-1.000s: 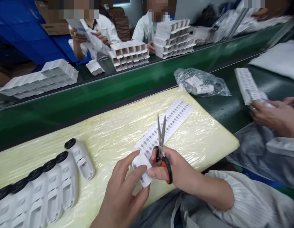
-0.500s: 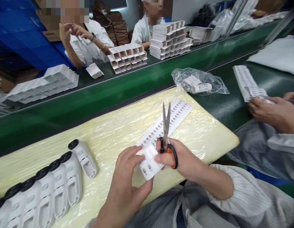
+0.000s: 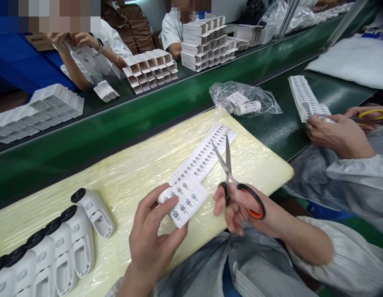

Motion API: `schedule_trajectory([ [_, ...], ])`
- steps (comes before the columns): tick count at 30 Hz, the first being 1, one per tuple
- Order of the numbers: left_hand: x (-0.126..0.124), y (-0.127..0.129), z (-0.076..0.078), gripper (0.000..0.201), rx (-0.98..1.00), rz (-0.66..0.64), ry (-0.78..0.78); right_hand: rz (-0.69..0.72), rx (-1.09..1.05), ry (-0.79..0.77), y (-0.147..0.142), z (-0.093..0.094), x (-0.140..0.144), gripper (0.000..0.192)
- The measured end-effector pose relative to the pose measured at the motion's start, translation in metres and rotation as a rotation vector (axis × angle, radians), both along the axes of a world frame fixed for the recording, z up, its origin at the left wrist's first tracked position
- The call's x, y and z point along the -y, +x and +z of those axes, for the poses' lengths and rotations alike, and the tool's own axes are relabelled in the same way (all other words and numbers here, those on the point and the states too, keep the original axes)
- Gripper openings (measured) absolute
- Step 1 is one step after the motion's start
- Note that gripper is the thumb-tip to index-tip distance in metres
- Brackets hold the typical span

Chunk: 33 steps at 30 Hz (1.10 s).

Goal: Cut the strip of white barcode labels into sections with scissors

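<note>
At nine o'clock from the right hand (image 3: 237,206), which grips spread scissors (image 3: 227,170), a label sheet (image 3: 187,201) sits pinched in the left hand (image 3: 153,231), the nearer one, its long axis running from seven to one o'clock.

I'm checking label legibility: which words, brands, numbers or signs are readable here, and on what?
None reads with certainty.
Label piece in left hand: prints too small.
Label sheet: prints too small.
White devices: prints too small.
White roll in clear bag: handwriting, blurred.
White boxes: faint printing, unreadable.
Plastic held opposite: dark marks, blurred.
</note>
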<state>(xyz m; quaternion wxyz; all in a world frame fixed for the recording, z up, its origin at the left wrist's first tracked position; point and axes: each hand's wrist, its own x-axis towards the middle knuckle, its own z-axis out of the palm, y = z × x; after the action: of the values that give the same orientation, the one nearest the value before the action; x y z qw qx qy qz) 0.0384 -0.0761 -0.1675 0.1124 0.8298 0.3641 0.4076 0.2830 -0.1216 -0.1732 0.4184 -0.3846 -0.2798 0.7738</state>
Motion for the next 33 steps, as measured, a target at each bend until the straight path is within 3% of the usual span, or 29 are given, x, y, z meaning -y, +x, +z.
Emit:
schedule_trajectory([
  [5,-0.011,0.002,0.009,0.053,0.086,0.067,0.052,0.27,-0.067,-0.044,-0.008,-0.014,0.042,0.079],
  [9,-0.012,0.011,0.014,0.057,0.141,0.03,0.126,0.409,-0.106,0.011,-0.024,-0.013,0.041,0.084],
  [18,-0.007,-0.005,-0.001,0.057,-0.069,-0.023,0.02,0.33,-0.05,0.048,-0.018,0.003,0.023,0.075],
  [33,-0.009,0.0,0.0,0.059,-0.061,-0.046,0.032,0.316,0.01,0.069,-0.013,-0.003,0.019,0.07],
])
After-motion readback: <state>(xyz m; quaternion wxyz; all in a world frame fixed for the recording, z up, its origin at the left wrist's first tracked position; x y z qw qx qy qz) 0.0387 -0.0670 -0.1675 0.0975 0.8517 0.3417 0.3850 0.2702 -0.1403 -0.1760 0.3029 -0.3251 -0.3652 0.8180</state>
